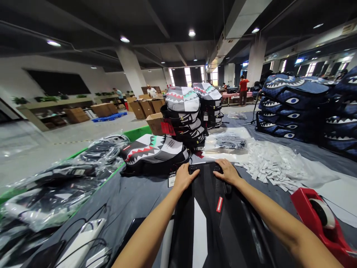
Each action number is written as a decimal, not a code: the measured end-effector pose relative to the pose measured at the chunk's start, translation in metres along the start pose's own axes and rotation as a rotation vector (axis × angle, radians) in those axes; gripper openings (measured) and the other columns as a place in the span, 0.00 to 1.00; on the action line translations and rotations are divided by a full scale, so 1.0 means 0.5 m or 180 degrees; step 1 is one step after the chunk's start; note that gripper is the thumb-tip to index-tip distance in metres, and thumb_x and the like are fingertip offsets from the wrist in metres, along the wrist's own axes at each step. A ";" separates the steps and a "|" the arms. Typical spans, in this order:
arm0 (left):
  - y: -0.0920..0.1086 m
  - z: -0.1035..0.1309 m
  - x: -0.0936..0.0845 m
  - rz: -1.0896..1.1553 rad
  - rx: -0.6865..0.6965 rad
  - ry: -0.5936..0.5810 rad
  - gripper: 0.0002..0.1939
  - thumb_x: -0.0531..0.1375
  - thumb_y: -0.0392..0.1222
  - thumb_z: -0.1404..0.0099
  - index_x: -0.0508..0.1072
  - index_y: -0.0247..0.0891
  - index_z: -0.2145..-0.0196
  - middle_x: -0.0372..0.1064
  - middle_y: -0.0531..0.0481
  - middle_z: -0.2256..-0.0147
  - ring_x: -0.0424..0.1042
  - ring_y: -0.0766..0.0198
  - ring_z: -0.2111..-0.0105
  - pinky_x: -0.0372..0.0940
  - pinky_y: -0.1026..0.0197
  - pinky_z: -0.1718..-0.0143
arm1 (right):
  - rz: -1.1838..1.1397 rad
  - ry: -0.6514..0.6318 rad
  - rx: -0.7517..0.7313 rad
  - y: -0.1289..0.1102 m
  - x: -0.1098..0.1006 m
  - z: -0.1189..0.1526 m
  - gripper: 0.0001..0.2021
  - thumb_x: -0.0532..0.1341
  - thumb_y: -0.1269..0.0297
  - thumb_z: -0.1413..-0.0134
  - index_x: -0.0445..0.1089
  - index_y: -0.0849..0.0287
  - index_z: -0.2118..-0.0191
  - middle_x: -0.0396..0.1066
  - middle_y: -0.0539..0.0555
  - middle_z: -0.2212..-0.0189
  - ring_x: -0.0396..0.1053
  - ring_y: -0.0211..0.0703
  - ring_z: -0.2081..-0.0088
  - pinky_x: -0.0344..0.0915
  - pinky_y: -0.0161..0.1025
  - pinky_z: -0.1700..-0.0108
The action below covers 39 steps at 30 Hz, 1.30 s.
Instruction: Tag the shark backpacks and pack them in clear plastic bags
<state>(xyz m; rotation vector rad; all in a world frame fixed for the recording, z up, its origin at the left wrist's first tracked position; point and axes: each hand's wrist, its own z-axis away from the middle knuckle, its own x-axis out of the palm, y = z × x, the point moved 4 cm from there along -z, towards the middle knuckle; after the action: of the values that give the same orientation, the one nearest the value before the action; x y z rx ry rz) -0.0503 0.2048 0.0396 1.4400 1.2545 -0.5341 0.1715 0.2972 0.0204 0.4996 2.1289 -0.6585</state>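
A black bag (212, 223) with a white stripe and a small red label (219, 204) lies on the table in front of me. My left hand (184, 176) rests at the bag's far left corner, its thumb apart from the fingers, beside a hanging tag (171, 180). At the far right corner, my right hand (227, 172) lies on the bag near a black buckle, thumb and fingers spread. Just beyond my left hand sits a grey and white shark-mouth backpack (156, 150).
Stacked backpacks (182, 100) stand beyond the bag, with blue shark backpacks (292, 100) at the right. Plastic-wrapped bags (64, 186) lie left. White tags (270, 163) are heaped right, near a red tape dispenser (320, 219). A white power bank (83, 242) with cables lies front left.
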 end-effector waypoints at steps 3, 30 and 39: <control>0.012 0.018 -0.007 0.0032 0.0270 0.0165 0.22 0.62 0.49 0.37 0.70 0.36 0.49 0.68 0.40 0.47 0.68 0.51 0.44 0.63 0.52 0.41 | -0.0044 0.0055 -0.0178 -0.010 -0.013 -0.003 0.21 0.64 0.57 0.44 0.68 0.56 0.45 0.71 0.60 0.51 0.67 0.55 0.47 0.65 0.54 0.43; 0.048 0.010 0.105 -0.0770 0.0334 -0.0928 0.35 0.53 0.61 0.31 0.66 0.28 0.40 0.64 0.30 0.41 0.60 0.42 0.38 0.54 0.47 0.38 | 0.0362 -0.1137 0.0338 0.043 0.089 -0.019 0.20 0.61 0.51 0.36 0.69 0.60 0.47 0.71 0.63 0.53 0.67 0.56 0.50 0.62 0.47 0.48; 0.128 0.130 0.169 -0.0713 0.0325 -0.1159 0.40 0.47 0.69 0.31 0.53 0.44 0.30 0.48 0.40 0.30 0.38 0.44 0.28 0.39 0.40 0.31 | 0.0197 -0.0804 0.0043 0.041 0.075 -0.019 0.15 0.60 0.58 0.36 0.71 0.58 0.48 0.71 0.62 0.52 0.66 0.55 0.50 0.63 0.48 0.47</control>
<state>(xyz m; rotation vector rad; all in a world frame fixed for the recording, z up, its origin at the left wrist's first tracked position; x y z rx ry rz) 0.0551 0.1900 -0.0248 1.2214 1.1107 -0.9779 0.1557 0.3234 -0.0111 0.4621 1.8661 -0.6648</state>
